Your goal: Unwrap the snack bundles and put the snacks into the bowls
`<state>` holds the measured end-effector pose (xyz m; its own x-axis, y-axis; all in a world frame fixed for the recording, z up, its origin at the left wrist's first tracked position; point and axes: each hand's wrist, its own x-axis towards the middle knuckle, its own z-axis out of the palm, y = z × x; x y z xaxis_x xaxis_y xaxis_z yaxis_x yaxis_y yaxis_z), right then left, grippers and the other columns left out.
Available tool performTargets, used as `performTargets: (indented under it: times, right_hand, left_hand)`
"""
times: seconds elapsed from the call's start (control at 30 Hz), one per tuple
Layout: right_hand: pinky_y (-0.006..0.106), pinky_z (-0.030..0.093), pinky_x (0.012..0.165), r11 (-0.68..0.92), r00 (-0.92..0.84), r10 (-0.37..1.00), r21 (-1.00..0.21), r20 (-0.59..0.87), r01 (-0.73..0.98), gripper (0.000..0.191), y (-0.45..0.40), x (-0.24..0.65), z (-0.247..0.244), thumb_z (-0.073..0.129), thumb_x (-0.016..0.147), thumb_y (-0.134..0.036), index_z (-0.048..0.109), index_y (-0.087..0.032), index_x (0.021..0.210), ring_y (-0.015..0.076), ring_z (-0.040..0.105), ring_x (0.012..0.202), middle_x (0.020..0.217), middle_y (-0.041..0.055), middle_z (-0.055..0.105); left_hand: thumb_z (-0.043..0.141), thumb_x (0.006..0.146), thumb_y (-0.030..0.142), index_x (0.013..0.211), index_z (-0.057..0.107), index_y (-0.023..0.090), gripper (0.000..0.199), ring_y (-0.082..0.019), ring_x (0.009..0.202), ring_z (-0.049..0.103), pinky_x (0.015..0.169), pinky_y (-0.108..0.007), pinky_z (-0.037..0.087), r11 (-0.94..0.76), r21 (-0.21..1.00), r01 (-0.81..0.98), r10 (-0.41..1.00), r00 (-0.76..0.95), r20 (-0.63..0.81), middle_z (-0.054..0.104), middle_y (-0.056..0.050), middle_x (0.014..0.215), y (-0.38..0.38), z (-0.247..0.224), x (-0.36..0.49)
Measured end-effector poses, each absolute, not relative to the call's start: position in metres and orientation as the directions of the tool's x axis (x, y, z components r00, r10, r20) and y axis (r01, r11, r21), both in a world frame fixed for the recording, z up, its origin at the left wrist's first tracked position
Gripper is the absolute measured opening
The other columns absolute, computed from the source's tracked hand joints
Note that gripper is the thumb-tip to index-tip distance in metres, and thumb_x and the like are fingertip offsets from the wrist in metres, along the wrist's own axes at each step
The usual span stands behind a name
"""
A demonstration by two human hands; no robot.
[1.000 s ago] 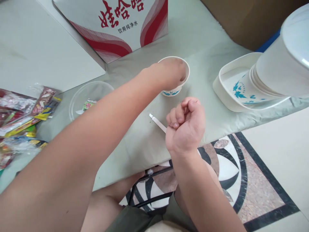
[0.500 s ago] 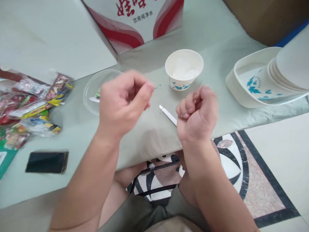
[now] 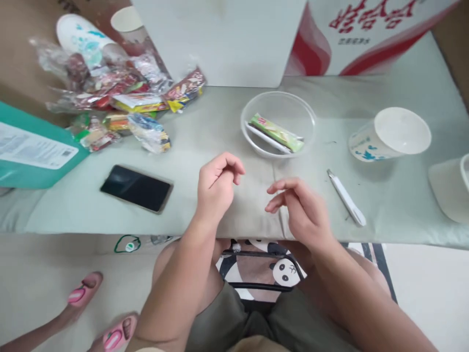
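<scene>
My left hand (image 3: 220,183) hovers above the near part of the table, its fingers loosely bent and nothing visible in them. Facing it, my right hand (image 3: 300,205) has its fingers apart and holds nothing. Just beyond both hands sits a clear round plastic bowl (image 3: 245,134). Inside it lie a green wrapped snack stick (image 3: 276,132) and a slim white stick-like item (image 3: 267,138). A white utility knife (image 3: 346,198) rests on the cloth to the right of my right hand. Farther right stands a white paper bowl with blue leaf print (image 3: 370,146).
A black phone (image 3: 136,188) lies left of my left hand. Behind it are piled wrapped snacks (image 3: 139,102) and a green package (image 3: 32,146). White (image 3: 223,44) and red-and-white boxes (image 3: 359,49) line the back. A white container (image 3: 450,190) stands at right. Someone's pink slippers (image 3: 119,332) show below.
The view has swung left, bringing the clear bowl and snack pile toward the middle. Both my hands have lowered toward the table edge, and their curled fingers have loosened.
</scene>
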<state>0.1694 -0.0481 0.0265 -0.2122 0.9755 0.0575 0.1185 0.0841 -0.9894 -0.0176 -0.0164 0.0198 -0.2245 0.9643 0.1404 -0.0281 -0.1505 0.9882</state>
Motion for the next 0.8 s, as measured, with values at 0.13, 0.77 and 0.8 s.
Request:
performTargets:
  times: [0.13, 0.77, 0.8]
  right_hand:
    - [0.031, 0.062, 0.081, 0.196, -0.338, 0.935, -0.950, 0.107, 0.242, 0.028, -0.057, 0.151, 0.005, 0.049, 0.093, -0.009, 0.061, -0.027, 0.110, 0.0146, 0.074, 0.096, 0.106, 0.0030, 0.069]
    - [0.042, 0.046, 0.115, 0.234, -0.432, 0.900, -0.767, -0.062, 0.598, 0.056, 0.094, -0.089, 0.017, 0.071, 0.090, -0.033, 0.046, -0.023, 0.139, 0.0234, 0.062, 0.123, 0.132, 0.0036, 0.066]
    - [0.042, 0.047, 0.114, 0.203, -0.393, 0.918, -0.776, -0.062, 0.597, 0.051, 0.093, -0.083, 0.015, 0.070, 0.091, -0.033, 0.049, -0.021, 0.136, 0.0236, 0.063, 0.122, 0.129, 0.0044, 0.066]
  left_hand:
    - [0.046, 0.084, 0.011, 0.076, 0.061, 0.021, 0.021, -0.014, 0.065, 0.055, 0.064, -0.027, 0.045, -0.246, 0.969, 0.038, 0.827, -0.513, 0.230, 0.059, 0.001, 0.067, -0.013, 0.020, -0.043]
    - [0.044, 0.090, 0.012, 0.073, 0.047, 0.022, 0.020, -0.018, 0.082, 0.047, 0.080, -0.038, 0.038, -0.394, 0.895, 0.207, 0.412, -0.831, 0.373, 0.046, -0.002, 0.081, -0.005, 0.014, -0.108]
    - [0.045, 0.090, 0.011, 0.073, 0.047, 0.022, 0.020, -0.018, 0.082, 0.047, 0.080, -0.038, 0.038, -0.394, 0.894, 0.212, 0.412, -0.829, 0.378, 0.046, -0.002, 0.081, -0.005, 0.014, -0.107]
